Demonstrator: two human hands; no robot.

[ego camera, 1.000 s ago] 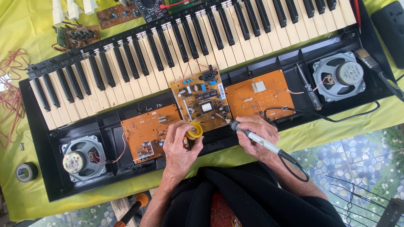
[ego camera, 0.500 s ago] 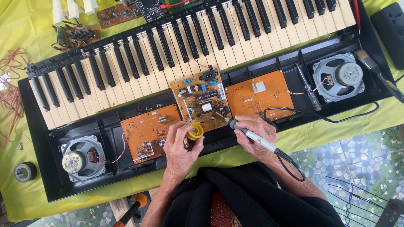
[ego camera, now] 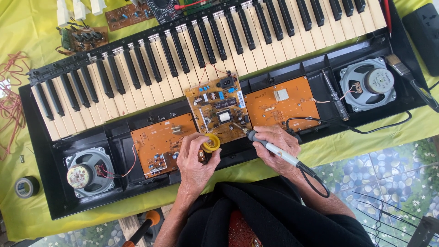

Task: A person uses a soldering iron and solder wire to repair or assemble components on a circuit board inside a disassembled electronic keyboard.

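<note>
left hand (ego camera: 194,158) is pinched around a little yellow spool (ego camera: 211,142), held right at the lower edge of the middle circuit board (ego camera: 218,109). right hand (ego camera: 276,148) is closed on a soldering iron (ego camera: 273,149), tip touching that same board's bottom corner. all of it sits inside an opened keyboard (ego camera: 137,82) on a yellow-green cloth over the tabletop (ego camera: 18,27), speaker (ego camera: 89,173) at lower left.

yellow-green cloth (ego camera: 27,137) — keyboard (ego camera: 206,55), tape roll (ego camera: 26,186)

Makeshift home electronics-repair spot: opened keyboard (ego camera: 192,82) on yellow-clothed surface (ego camera: 27,27), loose circuit boards (ego camera: 125,14) upper left, patterned floor tiles (ego camera: 388,178) lower right.
</note>
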